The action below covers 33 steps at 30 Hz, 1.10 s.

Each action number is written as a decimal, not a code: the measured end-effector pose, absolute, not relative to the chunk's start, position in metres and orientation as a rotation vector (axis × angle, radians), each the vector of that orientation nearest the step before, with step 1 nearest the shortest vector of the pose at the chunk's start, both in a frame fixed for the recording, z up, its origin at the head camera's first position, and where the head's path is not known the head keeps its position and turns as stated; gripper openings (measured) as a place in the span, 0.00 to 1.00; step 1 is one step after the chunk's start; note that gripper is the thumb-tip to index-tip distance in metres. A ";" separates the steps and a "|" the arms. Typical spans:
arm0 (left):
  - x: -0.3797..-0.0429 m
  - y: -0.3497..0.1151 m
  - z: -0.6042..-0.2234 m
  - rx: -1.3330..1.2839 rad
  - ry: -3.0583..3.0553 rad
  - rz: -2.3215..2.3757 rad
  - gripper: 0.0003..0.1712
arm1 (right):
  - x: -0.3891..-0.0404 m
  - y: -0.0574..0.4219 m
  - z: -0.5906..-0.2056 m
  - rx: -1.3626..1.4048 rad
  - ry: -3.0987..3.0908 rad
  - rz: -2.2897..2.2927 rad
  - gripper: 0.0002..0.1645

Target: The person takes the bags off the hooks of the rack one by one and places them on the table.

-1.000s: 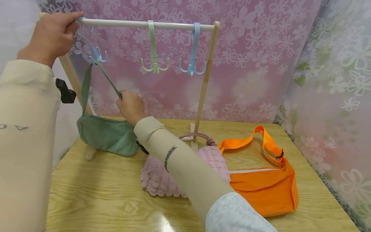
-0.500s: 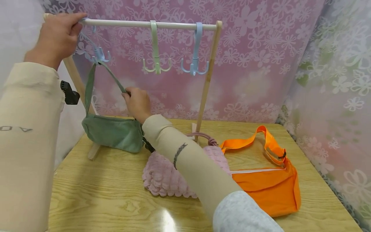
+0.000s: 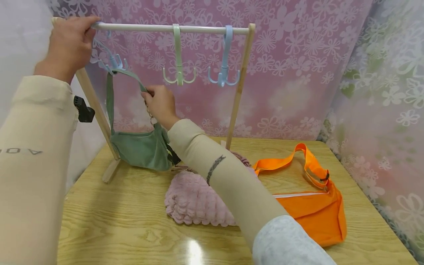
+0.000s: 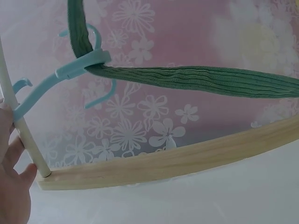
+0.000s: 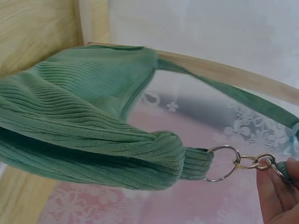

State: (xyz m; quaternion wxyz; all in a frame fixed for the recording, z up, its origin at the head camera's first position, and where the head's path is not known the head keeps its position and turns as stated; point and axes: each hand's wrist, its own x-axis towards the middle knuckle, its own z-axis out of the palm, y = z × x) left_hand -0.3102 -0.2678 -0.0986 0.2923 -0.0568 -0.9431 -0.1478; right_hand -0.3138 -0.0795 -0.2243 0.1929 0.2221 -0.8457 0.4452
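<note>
A green corduroy shoulder bag [image 3: 140, 149] hangs by its strap [image 4: 196, 80] from a light blue hook [image 3: 115, 62] at the left end of the white rail. My right hand [image 3: 162, 105] pinches the strap near its right end, by the metal rings [image 5: 224, 163] that join it to the bag. My left hand [image 3: 71, 42] grips the rail's left end, right beside the top of that hook. In the left wrist view the strap bends over the hook's prong, and the hook [image 4: 70, 70] tilts.
A green hook [image 3: 179, 59] and another blue hook [image 3: 222, 60] hang further right on the rail [image 3: 142, 27]. On the wooden table [image 3: 139, 228] lie a pink quilted bag [image 3: 198, 200], partly behind my right arm, and an orange bag [image 3: 318, 217]. Wooden posts [image 3: 236, 92] hold up the rail.
My right hand has risen, lifting the strap's right side so it slackens over the hook. The green bag has shifted right and its metal rings now show. The left hand stays on the rail.
</note>
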 end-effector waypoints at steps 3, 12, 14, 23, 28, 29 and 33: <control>-0.311 -0.267 -0.102 -0.136 -2.502 -0.403 0.26 | -0.312 -0.079 -0.215 0.623 -2.391 1.246 0.11; -0.310 -0.263 -0.102 -0.083 -2.497 -0.393 0.26 | -0.309 -0.080 -0.186 0.601 -2.450 1.255 0.11; -0.310 -0.262 -0.102 -0.085 -2.492 -0.389 0.26 | -0.309 -0.080 -0.180 0.593 -2.451 1.261 0.12; -0.308 -0.262 -0.101 -0.124 -2.444 -0.315 0.25 | -0.305 -0.079 -0.156 0.572 -2.454 1.353 0.11; -0.308 -0.263 -0.101 -0.135 -2.432 -0.314 0.26 | -0.300 -0.078 -0.140 0.571 -2.443 1.358 0.11; -0.308 -0.263 -0.102 -0.140 -2.428 -0.310 0.26 | -0.299 -0.077 -0.137 0.578 -2.436 1.351 0.11; -0.309 -0.264 -0.103 -0.154 -2.419 -0.304 0.27 | -0.296 -0.075 -0.126 0.587 -2.417 1.349 0.11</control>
